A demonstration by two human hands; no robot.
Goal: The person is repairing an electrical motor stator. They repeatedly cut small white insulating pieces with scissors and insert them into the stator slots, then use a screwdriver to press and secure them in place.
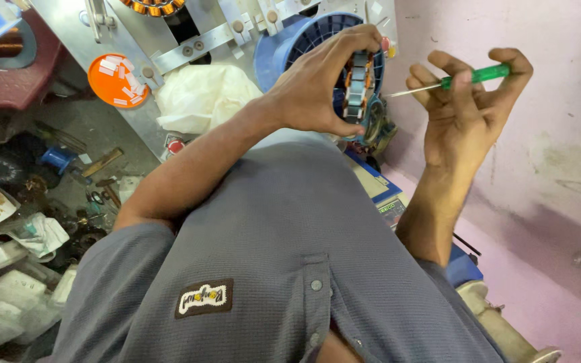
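There is one view only, from the camera on the person's head, tilted steeply down over the grey shirt [290,255]. It sits close to the raised hands, with the cluttered worktop [82,128] off to its left and a pink wall [546,101] to its right.

I can't see most of the ringed metal stator core [359,87]; my left hand [317,87] covers it, and the blue fan guard [284,50] behind is half hidden.

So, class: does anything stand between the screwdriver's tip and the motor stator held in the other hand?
Nothing visible does. The right hand holds the green-handled screwdriver, its tip pointing across an open gap at the stator, which the left hand grips.
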